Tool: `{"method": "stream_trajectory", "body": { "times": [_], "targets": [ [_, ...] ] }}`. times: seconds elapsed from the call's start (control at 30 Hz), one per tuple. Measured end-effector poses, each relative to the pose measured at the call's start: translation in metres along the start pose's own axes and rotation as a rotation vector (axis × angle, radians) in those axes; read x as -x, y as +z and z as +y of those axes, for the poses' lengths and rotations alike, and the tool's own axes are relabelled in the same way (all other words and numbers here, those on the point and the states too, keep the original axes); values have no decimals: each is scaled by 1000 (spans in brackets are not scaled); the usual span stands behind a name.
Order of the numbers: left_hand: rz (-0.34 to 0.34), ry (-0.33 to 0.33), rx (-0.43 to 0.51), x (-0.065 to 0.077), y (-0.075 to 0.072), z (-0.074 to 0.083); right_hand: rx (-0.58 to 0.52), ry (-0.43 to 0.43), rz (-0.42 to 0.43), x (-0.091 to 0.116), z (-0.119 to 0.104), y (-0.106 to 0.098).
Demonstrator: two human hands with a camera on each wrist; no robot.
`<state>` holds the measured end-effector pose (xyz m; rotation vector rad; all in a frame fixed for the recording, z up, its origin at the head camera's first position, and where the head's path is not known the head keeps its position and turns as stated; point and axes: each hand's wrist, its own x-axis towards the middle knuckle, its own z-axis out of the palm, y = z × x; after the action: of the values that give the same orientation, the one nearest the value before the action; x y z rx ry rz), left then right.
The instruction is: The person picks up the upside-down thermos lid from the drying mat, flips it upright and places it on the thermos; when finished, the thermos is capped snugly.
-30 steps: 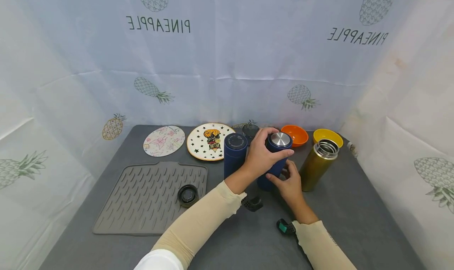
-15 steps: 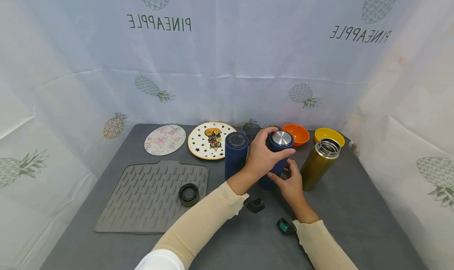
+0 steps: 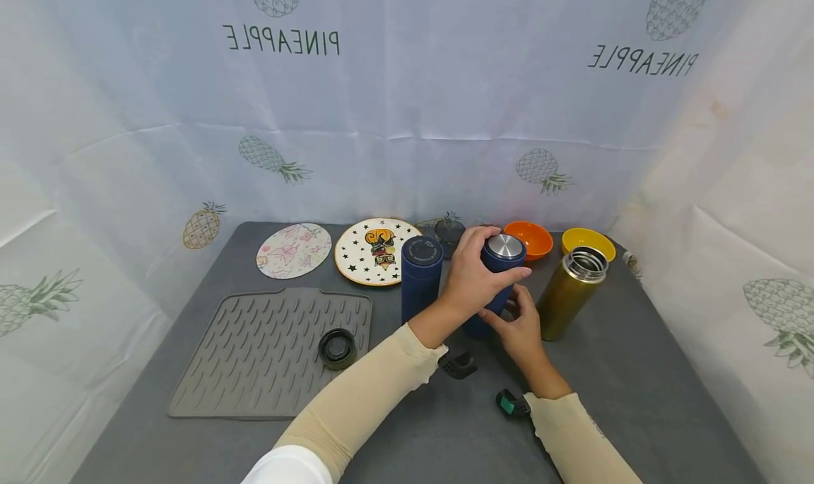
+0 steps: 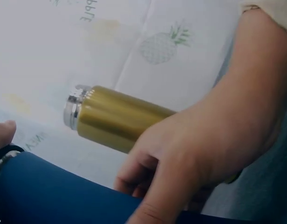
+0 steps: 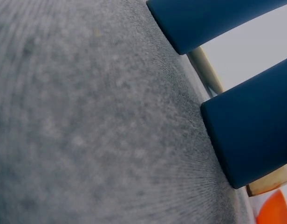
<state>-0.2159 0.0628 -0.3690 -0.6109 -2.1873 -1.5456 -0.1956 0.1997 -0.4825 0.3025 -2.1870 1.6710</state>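
Observation:
A dark blue thermos [image 3: 494,304] with a silver-topped lid [image 3: 505,246] stands in the middle right of the table. My left hand [image 3: 472,278] reaches over from the left and grips it round the lid, thumb in front and fingers behind. Lower down, my right hand [image 3: 523,334] holds the body; the left wrist view shows that right hand [image 4: 190,144] curled round the blue thermos [image 4: 64,191]. Just left of it, partly behind my left forearm, is a second blue thermos [image 3: 421,279] with a dark top. A gold thermos [image 3: 569,293], its steel mouth uncovered, leans close by my right hand.
A grey ridged mat [image 3: 267,357] lies at left with a dark round lid [image 3: 337,348] on it. Along the back are a floral oval plate [image 3: 294,251], a starred plate [image 3: 352,258], a dark rounded object [image 3: 449,235], an orange bowl [image 3: 534,240] and a yellow bowl [image 3: 588,239].
Both hands keep their hold on the blue thermos. My left hand at the lid has shifted very slightly to the right; everything else stays in place.

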Motion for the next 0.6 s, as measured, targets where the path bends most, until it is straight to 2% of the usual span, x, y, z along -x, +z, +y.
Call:
{"method": "stream_trajectory", "body": {
  "times": [0.27, 0.5, 0.6],
  "targets": [
    [-29, -12, 125, 5, 0, -6, 21, 47, -14, -1, -5, 0],
    [-5, -3, 132, 7, 2, -8, 62, 18, -13, 4, -37, 0],
    [-4, 8, 99, 4, 1, -7, 60, 25, -15, 5, -41, 0]
  ]
}}
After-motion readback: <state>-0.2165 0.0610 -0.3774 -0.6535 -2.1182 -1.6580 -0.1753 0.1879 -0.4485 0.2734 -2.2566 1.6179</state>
